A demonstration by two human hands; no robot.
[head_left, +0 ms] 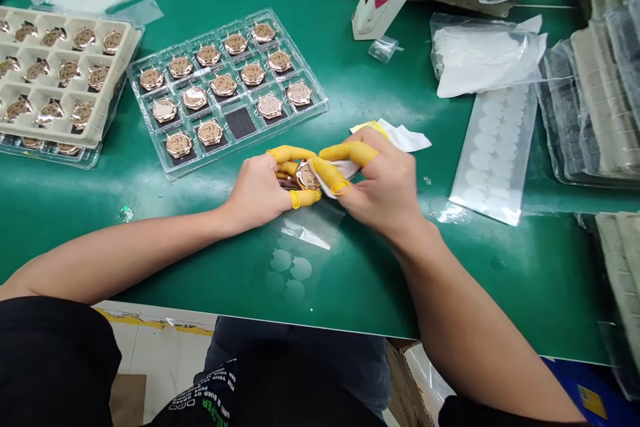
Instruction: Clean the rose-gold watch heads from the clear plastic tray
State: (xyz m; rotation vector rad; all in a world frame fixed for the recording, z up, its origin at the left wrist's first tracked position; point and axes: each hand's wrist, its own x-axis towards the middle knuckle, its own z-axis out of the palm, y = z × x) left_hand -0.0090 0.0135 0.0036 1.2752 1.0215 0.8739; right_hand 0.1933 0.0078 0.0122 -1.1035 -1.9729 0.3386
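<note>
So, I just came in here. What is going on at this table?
A person's left hand holds a rose-gold watch case, and the right hand holds a white film piece against it. The fingers wear yellow finger cots. Nearby on the green bench mat, a clear plastic tray holds more watch cases, and a sheet of round film discs lies to the right.

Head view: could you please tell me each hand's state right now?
Left hand: closed, holding a rose-gold watch case.
Right hand: closed, pinching a white sheet against it.
</note>
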